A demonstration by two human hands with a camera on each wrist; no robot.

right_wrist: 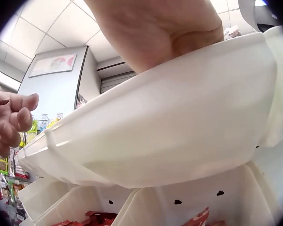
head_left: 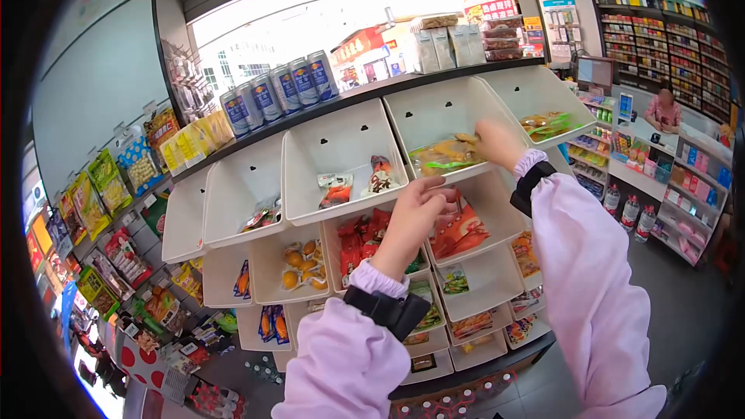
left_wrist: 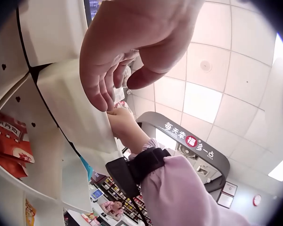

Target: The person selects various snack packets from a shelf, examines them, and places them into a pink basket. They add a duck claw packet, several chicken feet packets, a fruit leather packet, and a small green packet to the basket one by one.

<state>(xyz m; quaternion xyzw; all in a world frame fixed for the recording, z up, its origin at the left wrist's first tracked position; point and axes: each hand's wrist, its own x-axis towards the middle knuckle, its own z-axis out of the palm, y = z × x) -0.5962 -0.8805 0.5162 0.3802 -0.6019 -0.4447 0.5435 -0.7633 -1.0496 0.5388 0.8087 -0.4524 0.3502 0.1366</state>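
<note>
My right hand (head_left: pixel 500 144) reaches into an upper white bin (head_left: pixel 434 112) and pinches the edge of a yellow-brown snack packet (head_left: pixel 466 138) at its fingertips. More yellow-green snack packets (head_left: pixel 436 158) lie in that bin. In the right wrist view the bin's front wall hides the fingers of my right hand (right_wrist: pixel 165 35). My left hand (head_left: pixel 419 216) hovers just in front of the bin's lower rim, its fingers loosely bent with nothing in them. The left wrist view shows that hand (left_wrist: pixel 132 42) from close by, thumb apart from the fingers.
Tiered white bins hold red packets (head_left: pixel 462 229), yellow-orange packets (head_left: pixel 304 265) and other snacks. Blue-silver cans (head_left: pixel 283 87) line the top ledge. Hanging snack bags (head_left: pixel 109 178) cover the left wall. At right, a person (head_left: pixel 663 112) sits behind a counter, with large bottles (head_left: pixel 630 209) on the floor.
</note>
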